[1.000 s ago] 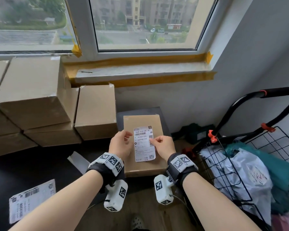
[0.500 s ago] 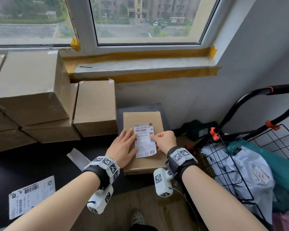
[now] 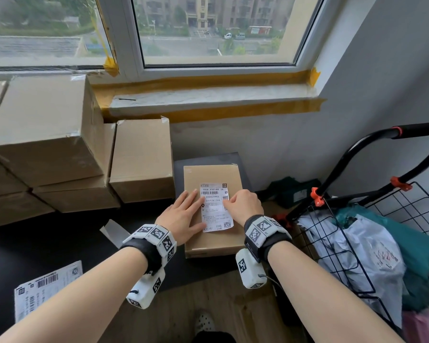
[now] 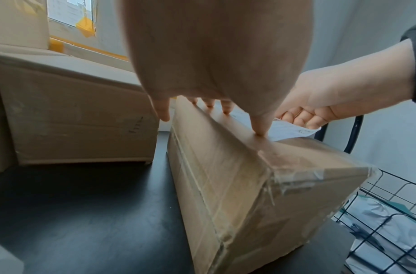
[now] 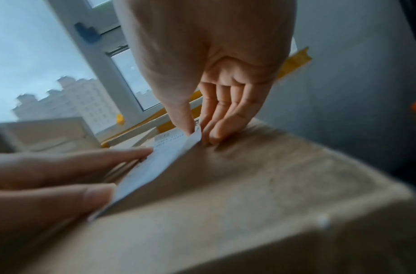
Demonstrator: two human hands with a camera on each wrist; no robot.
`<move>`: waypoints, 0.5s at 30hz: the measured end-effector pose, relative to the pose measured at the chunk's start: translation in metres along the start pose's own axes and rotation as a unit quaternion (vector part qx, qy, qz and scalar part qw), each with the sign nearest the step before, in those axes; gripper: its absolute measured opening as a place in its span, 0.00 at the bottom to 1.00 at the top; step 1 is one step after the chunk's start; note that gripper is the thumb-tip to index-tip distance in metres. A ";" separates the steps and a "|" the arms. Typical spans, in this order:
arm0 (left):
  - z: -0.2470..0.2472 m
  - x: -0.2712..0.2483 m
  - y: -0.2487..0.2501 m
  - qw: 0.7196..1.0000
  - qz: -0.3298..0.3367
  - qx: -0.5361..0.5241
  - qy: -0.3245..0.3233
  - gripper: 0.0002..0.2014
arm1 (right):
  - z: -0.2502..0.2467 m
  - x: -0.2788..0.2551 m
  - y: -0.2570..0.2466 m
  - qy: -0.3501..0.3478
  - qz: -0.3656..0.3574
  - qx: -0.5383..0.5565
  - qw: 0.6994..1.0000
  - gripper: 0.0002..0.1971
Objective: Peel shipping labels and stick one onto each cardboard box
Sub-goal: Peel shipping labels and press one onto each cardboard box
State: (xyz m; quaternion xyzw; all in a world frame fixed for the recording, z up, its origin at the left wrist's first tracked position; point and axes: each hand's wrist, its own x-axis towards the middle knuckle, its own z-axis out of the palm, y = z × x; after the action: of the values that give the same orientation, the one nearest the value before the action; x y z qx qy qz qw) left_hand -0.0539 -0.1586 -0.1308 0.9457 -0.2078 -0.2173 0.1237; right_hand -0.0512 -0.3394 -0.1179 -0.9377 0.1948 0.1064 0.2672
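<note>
Black table (image 3: 60, 243): label (image 3: 214, 206) on box (image 3: 216, 241), between both hands' fingers (image 3: 192, 198).

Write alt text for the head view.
Two hands lay a white shipping label on a small cardboard box: the left hand presses flat, the right hand holds its right edge. More boxes stand left, a wire cart right.

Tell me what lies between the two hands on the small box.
In the head view, the white shipping label lies between the left hand and right hand.
</note>
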 end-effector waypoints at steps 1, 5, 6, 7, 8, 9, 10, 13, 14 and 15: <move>0.000 0.000 0.000 1.000 0.000 0.001 -0.002 0.39 | 0.000 -0.001 0.001 0.005 -0.011 -0.021 1.000 0.12; -0.002 0.001 -0.001 1.000 0.003 0.006 -0.009 0.40 | -0.004 -0.004 0.008 0.022 -0.034 -0.032 0.999 0.10; -0.002 0.001 -0.001 1.000 0.005 0.006 -0.012 0.41 | -0.005 -0.005 0.010 0.027 -0.038 -0.026 0.999 0.09; -0.002 0.000 -0.002 1.000 0.006 0.005 -0.013 0.41 | -0.005 -0.006 0.011 0.035 -0.044 -0.023 0.998 0.09; -0.001 0.001 -0.002 1.000 0.008 0.004 -0.014 0.41 | -0.005 -0.007 0.011 0.048 -0.054 -0.023 0.997 0.08; -0.001 0.001 -0.003 1.000 0.009 0.003 -0.015 0.42 | -0.004 -0.008 0.012 0.063 -0.074 -0.027 0.995 0.08; -0.001 0.001 -0.003 1.000 0.009 0.002 -0.014 0.43 | -0.002 -0.009 0.012 0.074 -0.105 -0.035 0.991 0.09; -0.001 0.002 -0.004 1.000 0.011 0.004 -0.004 0.45 | 0.007 -0.009 0.009 0.009 -0.224 -0.088 0.970 0.22; 0.000 0.002 -0.004 1.000 0.014 0.008 -0.001 0.45 | 0.010 -0.010 0.006 -0.035 -0.254 -0.114 0.960 0.24; 0.000 0.003 -0.005 1.000 0.016 0.013 0.002 0.45 | 0.013 -0.011 0.002 -0.073 -0.275 -0.140 0.948 0.26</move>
State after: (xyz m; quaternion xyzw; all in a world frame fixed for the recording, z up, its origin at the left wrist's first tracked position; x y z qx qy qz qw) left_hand -0.0502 -0.1556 -0.1332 0.9442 -0.2257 -0.2104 0.1152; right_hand -0.0634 -0.3306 -0.1268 -0.9726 -0.1073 0.1233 0.1653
